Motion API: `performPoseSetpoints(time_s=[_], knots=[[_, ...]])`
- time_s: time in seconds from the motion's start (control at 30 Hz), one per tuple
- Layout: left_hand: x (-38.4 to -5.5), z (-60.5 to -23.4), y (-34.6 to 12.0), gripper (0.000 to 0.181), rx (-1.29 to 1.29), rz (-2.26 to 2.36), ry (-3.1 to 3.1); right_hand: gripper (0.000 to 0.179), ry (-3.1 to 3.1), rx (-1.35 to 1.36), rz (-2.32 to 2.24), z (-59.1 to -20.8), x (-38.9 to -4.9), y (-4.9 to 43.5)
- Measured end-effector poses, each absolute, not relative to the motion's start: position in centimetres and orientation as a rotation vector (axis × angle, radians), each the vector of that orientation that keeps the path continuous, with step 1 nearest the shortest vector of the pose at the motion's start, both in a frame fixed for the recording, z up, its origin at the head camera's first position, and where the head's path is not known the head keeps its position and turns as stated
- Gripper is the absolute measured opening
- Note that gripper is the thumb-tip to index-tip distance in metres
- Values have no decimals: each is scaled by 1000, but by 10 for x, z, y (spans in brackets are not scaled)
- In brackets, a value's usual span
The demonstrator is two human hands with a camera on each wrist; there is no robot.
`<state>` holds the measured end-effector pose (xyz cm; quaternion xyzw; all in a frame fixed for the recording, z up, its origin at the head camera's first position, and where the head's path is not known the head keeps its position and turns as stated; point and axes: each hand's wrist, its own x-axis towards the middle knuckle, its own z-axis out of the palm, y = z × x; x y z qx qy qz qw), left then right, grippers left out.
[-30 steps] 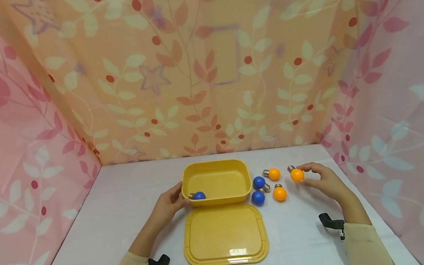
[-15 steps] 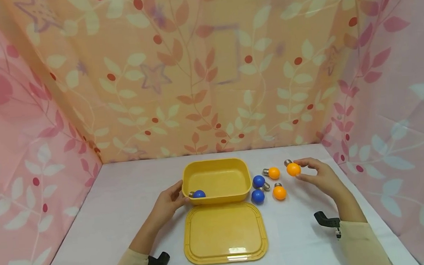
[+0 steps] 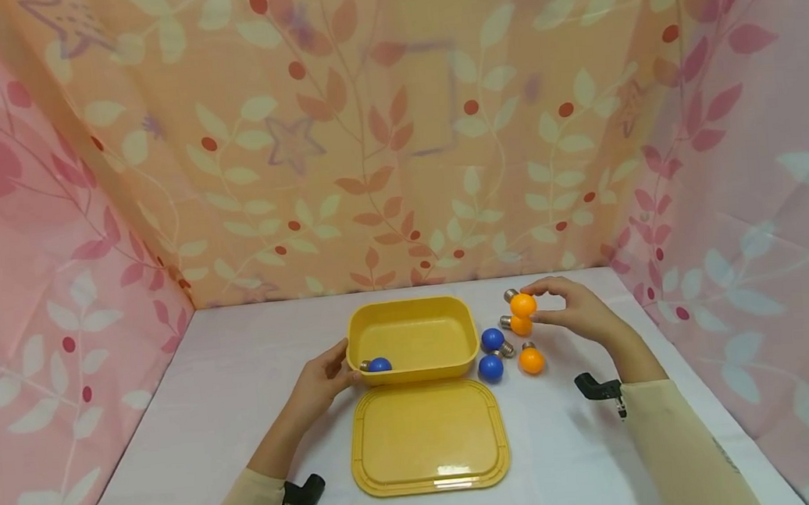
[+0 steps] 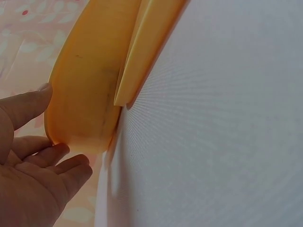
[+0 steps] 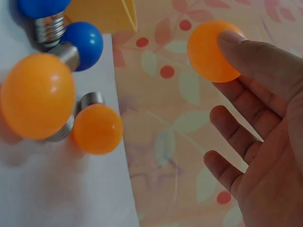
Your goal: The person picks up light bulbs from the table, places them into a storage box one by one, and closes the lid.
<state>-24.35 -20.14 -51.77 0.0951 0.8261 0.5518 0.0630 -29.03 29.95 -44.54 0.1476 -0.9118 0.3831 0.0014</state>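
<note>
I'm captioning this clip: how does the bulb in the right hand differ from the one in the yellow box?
The held bulb is orange; the boxed bulb is blue. The held bulb is pinched by the right hand; the boxed bulb lies in the yellow box, untouched. In the head view, the held bulb's base points up-left; the boxed bulb's points left. Both have round heads and metal bases.

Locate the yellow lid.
In the head view, the yellow lid lies at lower centre on the white cloth, along the near side of the yellow box.
</note>
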Motion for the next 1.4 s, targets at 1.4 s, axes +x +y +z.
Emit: performPoseSetpoints(time_s=[1.4], knots=[[-244, -515, -202, 81, 315, 1644, 2513, 36, -3135, 1341, 1101, -394, -382, 156]])
